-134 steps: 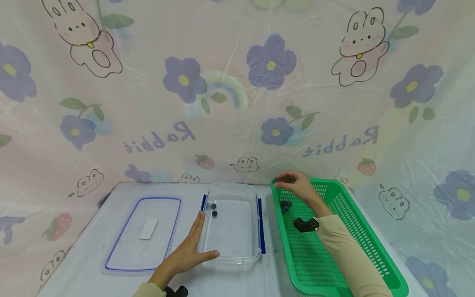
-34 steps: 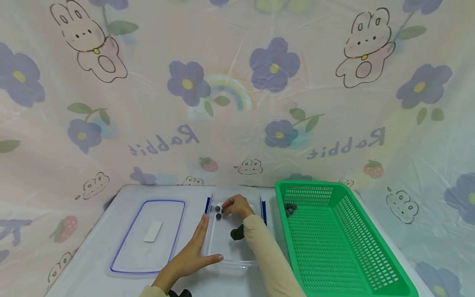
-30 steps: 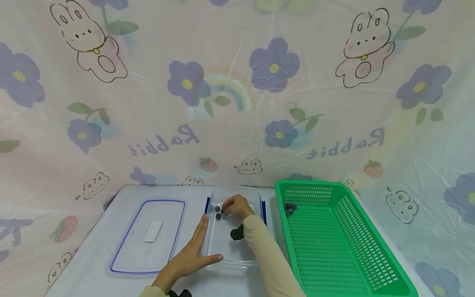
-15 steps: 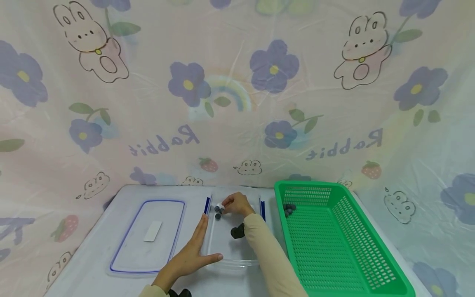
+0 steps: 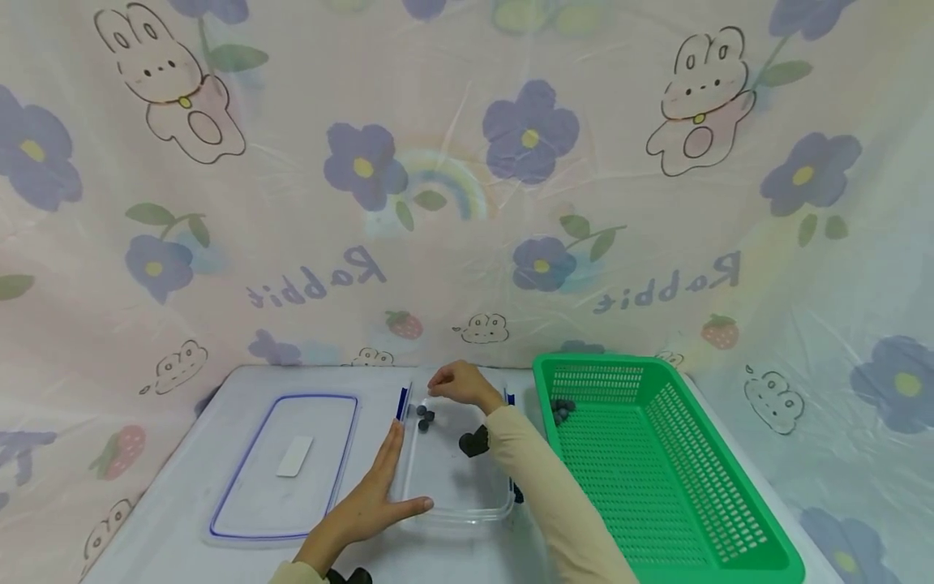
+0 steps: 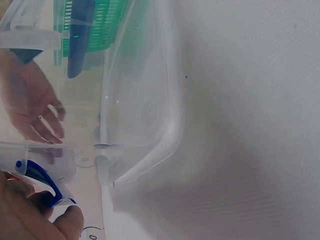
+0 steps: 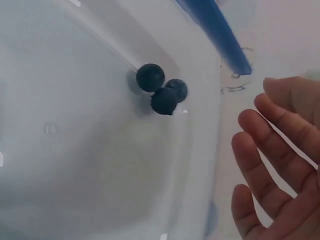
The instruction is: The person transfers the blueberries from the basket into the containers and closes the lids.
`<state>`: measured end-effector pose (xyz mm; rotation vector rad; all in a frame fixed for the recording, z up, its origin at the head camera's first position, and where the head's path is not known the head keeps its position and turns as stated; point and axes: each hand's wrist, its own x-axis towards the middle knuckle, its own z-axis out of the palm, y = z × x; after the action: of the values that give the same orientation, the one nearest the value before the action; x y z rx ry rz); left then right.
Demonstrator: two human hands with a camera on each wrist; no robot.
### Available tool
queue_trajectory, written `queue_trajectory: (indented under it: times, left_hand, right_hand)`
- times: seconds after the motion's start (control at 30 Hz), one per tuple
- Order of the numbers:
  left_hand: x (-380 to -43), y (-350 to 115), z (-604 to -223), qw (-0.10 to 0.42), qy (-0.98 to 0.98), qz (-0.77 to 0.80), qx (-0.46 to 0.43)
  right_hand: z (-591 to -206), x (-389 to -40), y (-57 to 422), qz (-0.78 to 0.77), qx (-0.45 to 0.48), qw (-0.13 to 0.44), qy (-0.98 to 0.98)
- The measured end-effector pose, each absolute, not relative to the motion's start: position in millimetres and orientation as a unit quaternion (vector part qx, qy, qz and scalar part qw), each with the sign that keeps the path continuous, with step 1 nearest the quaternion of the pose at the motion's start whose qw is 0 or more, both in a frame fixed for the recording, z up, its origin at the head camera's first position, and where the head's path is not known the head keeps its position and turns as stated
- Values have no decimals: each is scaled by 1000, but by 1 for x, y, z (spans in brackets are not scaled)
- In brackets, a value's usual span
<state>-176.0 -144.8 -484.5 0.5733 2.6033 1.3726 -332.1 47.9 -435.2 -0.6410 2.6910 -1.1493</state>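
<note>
A clear plastic box with blue side latches stands on the table. Three blueberries lie close together inside, by its far left corner. Over the box's far end is my right hand; in the right wrist view its fingers are loosely bent, with nothing between them. My left hand rests along the box's left side, fingers straight and thumb spread toward the near edge. In the left wrist view, the left fingers are next to a blue latch; part of that hand is out of frame.
A green perforated basket stands on the right, with several more blueberries in its far left corner. On the left lies a clear lid with a blue seal and a white label. A printed curtain hangs behind the table.
My right hand went from the basket to the box, let go of a third blueberry beside the other two, then rose away toward the far end. My left hand has stayed by the box.
</note>
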Motion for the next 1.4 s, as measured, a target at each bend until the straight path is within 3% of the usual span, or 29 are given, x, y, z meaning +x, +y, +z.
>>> queue_trajectory:
  times: [0.47,0.73,1.0,1.4]
  left_hand:
    - [-176,-145,-485,73,869,454,183]
    - [-176,-145,-485,71,869,454,182]
    - [-176,-145,-485,71,867,452,195]
    - [-176,-147,-485,71,865,455,200]
  right_hand:
    - [-400,-306,67,-299,-343,50,889]
    - [-380,-293,96,-280,-380,-12,881]
    - [-368,-282,131,-286,-360,-24,887]
    - [-363,-276,182,-296,-312,-97,897]
